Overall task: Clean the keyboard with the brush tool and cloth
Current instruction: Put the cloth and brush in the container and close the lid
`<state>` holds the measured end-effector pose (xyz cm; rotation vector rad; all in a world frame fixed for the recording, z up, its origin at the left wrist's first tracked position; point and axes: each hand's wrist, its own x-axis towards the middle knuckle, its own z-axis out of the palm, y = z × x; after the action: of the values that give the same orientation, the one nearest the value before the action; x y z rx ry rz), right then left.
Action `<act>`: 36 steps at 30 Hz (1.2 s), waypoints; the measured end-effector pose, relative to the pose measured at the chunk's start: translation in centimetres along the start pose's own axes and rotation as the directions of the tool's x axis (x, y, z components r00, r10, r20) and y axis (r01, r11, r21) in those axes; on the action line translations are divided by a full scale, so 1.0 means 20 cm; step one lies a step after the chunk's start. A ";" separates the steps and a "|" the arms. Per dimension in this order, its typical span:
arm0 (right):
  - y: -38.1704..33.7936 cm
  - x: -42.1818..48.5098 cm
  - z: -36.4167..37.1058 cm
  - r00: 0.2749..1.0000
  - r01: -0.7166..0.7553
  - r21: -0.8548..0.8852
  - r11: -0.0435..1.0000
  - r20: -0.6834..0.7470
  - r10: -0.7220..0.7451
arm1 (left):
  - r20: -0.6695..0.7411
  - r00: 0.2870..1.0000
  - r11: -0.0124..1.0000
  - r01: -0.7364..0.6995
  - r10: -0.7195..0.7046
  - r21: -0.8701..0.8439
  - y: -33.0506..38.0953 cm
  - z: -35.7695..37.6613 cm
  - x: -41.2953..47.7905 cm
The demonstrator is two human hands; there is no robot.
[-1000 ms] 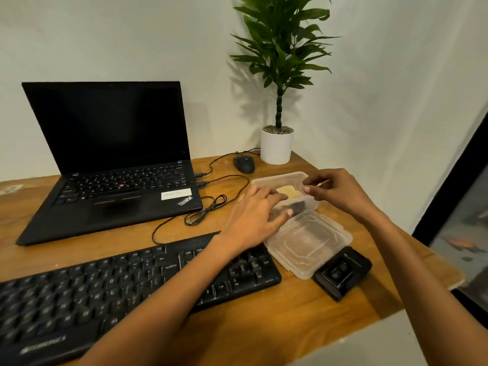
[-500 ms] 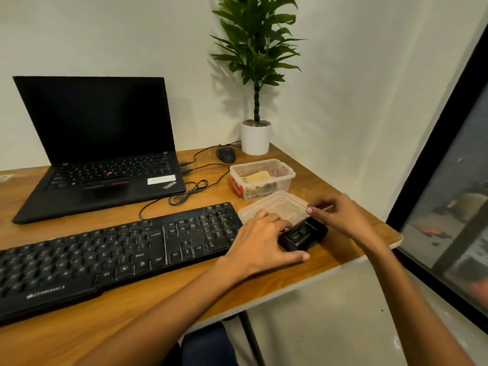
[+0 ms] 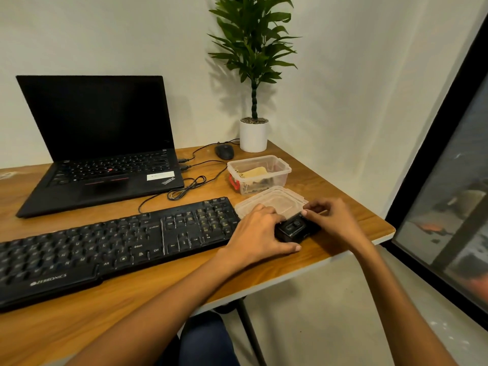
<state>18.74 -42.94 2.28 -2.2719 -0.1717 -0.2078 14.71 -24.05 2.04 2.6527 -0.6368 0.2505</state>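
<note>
Keyboard (image 3: 113, 244): lay on the desk, not yet cleaned.
Black box (image 3: 297, 228): sat just right of the keyboard; probably held the brush tool.
Left hand (image 3: 260, 231): clasped the box's near side.
Right hand (image 3: 330, 220): pinched its far edge.
Handling: brace the base and open it gently.
Tub (image 3: 282, 167) with cloth (image 3: 254, 171): stood behind the keyboard's right end.

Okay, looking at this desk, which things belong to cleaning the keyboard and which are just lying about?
For the job: black keyboard; black brush tool, held by the left hand and right hand; tan cloth in the clear tub; its lid.
Lying about: laptop; mouse; potted plant; coiled cable.
</note>
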 end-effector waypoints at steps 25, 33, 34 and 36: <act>-0.34 0.63 0.07 0.981 0.126 0.016 0.992 -0.148 -0.123 | -0.202 0.979 0.999 0.029 -0.034 -0.028 -0.43 -0.36 0.55; -0.31 0.85 0.23 0.995 0.076 -0.049 0.996 -0.060 -0.079 | -0.080 0.984 0.986 0.159 -0.162 -0.047 -0.60 -0.31 0.73; -0.30 0.86 0.24 0.996 0.072 -0.064 0.995 -0.047 -0.075 | -0.065 0.982 0.984 0.174 -0.176 -0.037 -0.61 -0.30 0.74; -0.29 0.87 0.25 0.996 0.074 -0.095 0.993 -0.033 -0.078 | -0.049 0.978 0.979 0.202 -0.202 -0.005 -0.64 -0.26 0.75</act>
<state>35.05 -34.35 6.91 -2.3552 -0.2338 -0.3028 33.42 -17.40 6.42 2.6772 -0.3473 0.2552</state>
